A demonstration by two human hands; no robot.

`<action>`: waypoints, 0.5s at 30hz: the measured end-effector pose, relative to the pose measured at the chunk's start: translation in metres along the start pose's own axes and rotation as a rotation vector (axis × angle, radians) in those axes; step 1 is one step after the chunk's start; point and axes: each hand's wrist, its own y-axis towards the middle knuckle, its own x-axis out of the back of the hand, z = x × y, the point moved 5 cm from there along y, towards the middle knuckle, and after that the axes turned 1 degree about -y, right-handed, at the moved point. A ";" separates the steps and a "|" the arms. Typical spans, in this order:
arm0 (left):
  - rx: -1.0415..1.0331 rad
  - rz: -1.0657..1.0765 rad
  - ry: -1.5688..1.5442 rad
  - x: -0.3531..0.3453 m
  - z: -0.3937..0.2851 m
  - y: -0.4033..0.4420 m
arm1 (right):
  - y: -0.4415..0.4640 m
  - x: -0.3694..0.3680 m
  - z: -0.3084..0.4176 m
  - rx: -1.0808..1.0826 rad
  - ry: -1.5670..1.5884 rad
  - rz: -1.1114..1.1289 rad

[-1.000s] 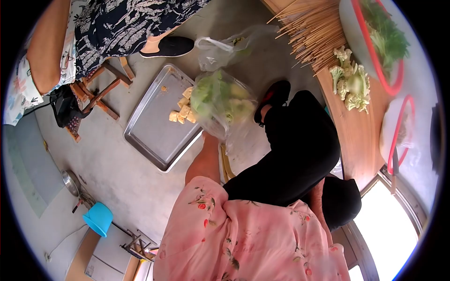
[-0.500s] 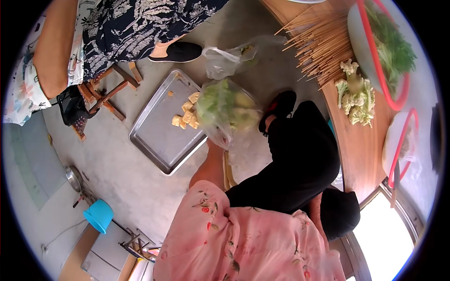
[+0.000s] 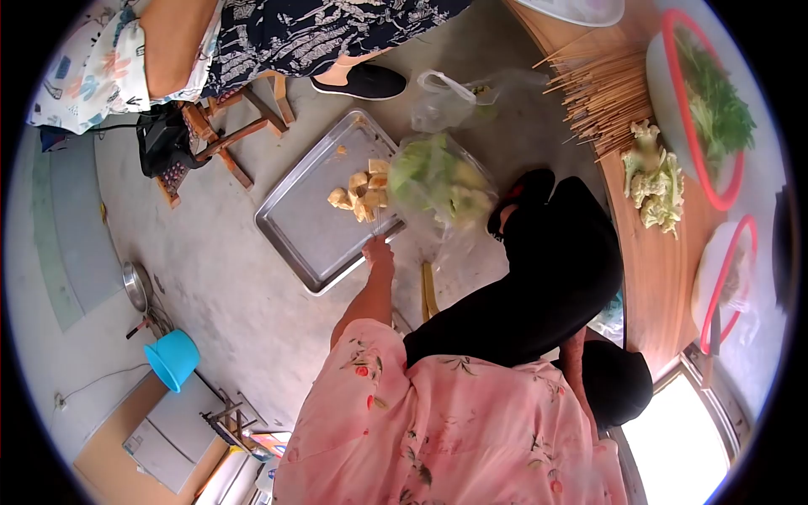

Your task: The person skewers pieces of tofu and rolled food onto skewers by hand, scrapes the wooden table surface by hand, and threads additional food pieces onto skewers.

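Note:
At the near right rim of a metal tray (image 3: 290,244) is my left hand (image 3: 379,250), its fingers closed. Something thin seems to extend from them toward the food, too fine to make out. Golden-brown cubes that look like fried tofu (image 3: 362,198) lie heaped at the tray's right side. Against that side rests a clear plastic bag (image 3: 442,181) of leafy greens and pale pieces, overlapping the rim. My right forearm (image 3: 573,370) runs down beside my black-trousered leg, and the hand itself is hidden behind the knee.
On the wooden table (image 3: 652,286) at right are wooden skewers (image 3: 602,97), cauliflower pieces (image 3: 655,181), and red-rimmed bowls (image 3: 703,109). Another person's shoe (image 3: 362,82) stands beyond the tray, near a wooden stool (image 3: 227,139). A second plastic bag (image 3: 442,105) lies behind. A blue bucket (image 3: 172,360) is at left.
My left hand has gone from beneath the greens bag to the tray's near rim, closer to the cubes. The whole view has shifted, so most things appear farther right.

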 end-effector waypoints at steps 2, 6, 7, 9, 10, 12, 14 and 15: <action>-0.183 -0.088 0.084 0.022 0.040 0.054 | -0.001 -0.002 0.023 0.308 -0.270 -0.063; -0.323 -0.204 0.337 0.046 0.052 0.069 | -0.006 -0.007 0.039 -0.055 0.015 -0.018; -0.307 -0.211 0.394 0.052 0.052 0.065 | -0.006 -0.005 0.031 -0.117 0.038 -0.019; -0.375 -0.152 0.443 0.053 0.010 0.014 | -0.006 -0.002 0.022 -0.170 0.062 -0.024; -0.384 -0.145 0.438 0.056 0.006 0.008 | -0.007 -0.001 0.022 -0.157 0.124 -0.032; -0.510 -0.133 0.382 0.068 -0.010 -0.010 | -0.009 0.002 0.025 -0.135 0.193 -0.047; -0.555 -0.121 0.374 0.077 -0.041 -0.050 | -0.010 0.008 0.032 -0.116 0.182 -0.119; -0.591 -0.100 0.372 0.077 -0.057 -0.073 | -0.011 0.010 0.035 -0.108 0.191 -0.146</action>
